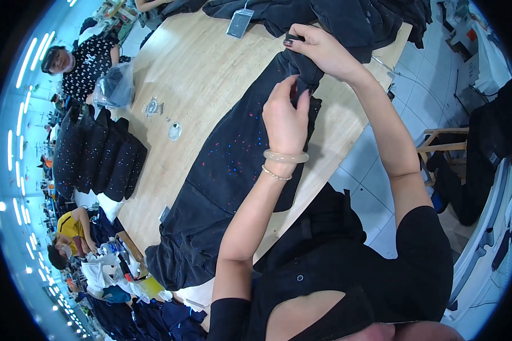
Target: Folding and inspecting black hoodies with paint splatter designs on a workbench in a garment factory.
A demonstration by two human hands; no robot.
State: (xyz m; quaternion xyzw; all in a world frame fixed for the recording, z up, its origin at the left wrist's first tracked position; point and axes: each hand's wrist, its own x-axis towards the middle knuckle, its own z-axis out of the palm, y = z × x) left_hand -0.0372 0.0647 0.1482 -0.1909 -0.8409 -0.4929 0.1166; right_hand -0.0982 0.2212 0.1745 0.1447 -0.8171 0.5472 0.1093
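Black trousers (pixel 227 153), speckled with small red and blue dots, stretch diagonally over the wooden table, with a crumpled end at the lower left. My right hand (pixel 324 54) pinches the dark cloth at their far end between thumb and fingers. Just nearer, my left hand (pixel 287 116) rests over the same end, wearing a pale bangle and a beaded bracelet. Its fingers curve with the thumb apart, and dark cloth shows in the gap. Part of the far end is hidden behind both hands.
The wooden table (pixel 176 74) carries more dark garments (pixel 347 23) at its far edge, one with a hanging tag (pixel 240 23). A folded stack of speckled black garments (pixel 99 150) stands left. Across the table is a person (pixel 88 62) beside a clear plastic bag (pixel 115 85). A wooden stool (pixel 444 145) stands right.
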